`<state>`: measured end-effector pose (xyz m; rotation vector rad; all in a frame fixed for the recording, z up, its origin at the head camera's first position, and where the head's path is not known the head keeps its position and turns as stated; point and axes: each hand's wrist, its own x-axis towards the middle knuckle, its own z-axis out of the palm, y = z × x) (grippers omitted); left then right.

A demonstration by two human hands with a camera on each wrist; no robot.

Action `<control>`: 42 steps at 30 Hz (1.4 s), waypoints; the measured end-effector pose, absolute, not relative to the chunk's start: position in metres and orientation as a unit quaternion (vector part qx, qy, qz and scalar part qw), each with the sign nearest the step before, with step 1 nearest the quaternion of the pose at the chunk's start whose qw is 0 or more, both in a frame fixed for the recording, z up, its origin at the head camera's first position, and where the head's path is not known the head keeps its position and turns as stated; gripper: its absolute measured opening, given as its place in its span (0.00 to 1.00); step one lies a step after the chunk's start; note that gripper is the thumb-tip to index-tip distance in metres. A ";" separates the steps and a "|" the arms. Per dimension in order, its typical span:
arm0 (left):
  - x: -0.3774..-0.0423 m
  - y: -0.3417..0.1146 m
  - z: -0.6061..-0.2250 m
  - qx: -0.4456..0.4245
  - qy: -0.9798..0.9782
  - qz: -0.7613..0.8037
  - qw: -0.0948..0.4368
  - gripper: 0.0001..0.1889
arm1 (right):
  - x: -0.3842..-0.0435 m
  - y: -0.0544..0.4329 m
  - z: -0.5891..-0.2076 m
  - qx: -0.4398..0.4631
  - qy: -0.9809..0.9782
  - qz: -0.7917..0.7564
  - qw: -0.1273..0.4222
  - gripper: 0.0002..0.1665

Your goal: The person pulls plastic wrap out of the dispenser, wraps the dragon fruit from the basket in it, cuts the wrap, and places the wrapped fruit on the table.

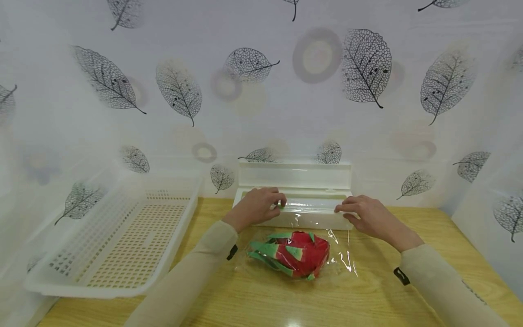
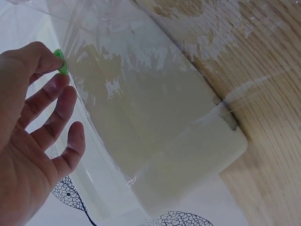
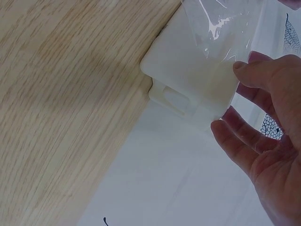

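Note:
A white cling film dispenser box (image 1: 333, 222) lies on the table with its lid (image 1: 294, 175) raised. Clear cling film (image 1: 347, 261) runs over its front wall and covers a red and green dragon fruit (image 1: 312, 254) in front. My left hand (image 1: 257, 206) pinches a small green slider (image 2: 60, 62) between thumb and index finger at the box's upper edge; the other fingers are loosely bent. At the other end, my right hand (image 1: 369, 218) grips the box's rim, thumb on the front and fingertips behind and at the end.
A white perforated plastic basket (image 1: 87, 291) stands on the left of the wooden table (image 1: 261, 304). Behind the box hangs a pale, leaf-patterned sheet (image 1: 269, 118), which also covers both sides.

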<state>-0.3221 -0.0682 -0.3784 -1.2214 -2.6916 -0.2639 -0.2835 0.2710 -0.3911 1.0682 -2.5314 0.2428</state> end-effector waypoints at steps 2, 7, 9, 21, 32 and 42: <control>-0.322 -0.068 -0.378 -0.409 -0.904 -0.089 0.085 0.06 | -0.284 0.271 -0.391 0.380 -0.901 0.086 0.190 0.17; -0.322 -0.069 -0.379 -0.408 -0.905 -0.090 0.085 0.06 | -0.283 0.270 -0.391 0.379 -0.901 0.086 0.192 0.16; -0.322 -0.069 -0.379 -0.408 -0.904 -0.091 0.085 0.06 | -0.283 0.270 -0.392 0.380 -0.900 0.087 0.194 0.16; -0.322 -0.070 -0.380 -0.405 -0.906 -0.097 0.075 0.06 | -0.283 0.271 -0.393 0.383 -0.898 0.090 0.198 0.17; -0.320 -0.071 -0.379 -0.401 -0.907 -0.104 0.075 0.07 | -0.284 0.271 -0.395 0.390 -0.892 0.088 0.211 0.17; -0.321 -0.072 -0.379 -0.398 -0.908 -0.100 0.078 0.07 | -0.286 0.271 -0.395 0.392 -0.891 0.088 0.211 0.18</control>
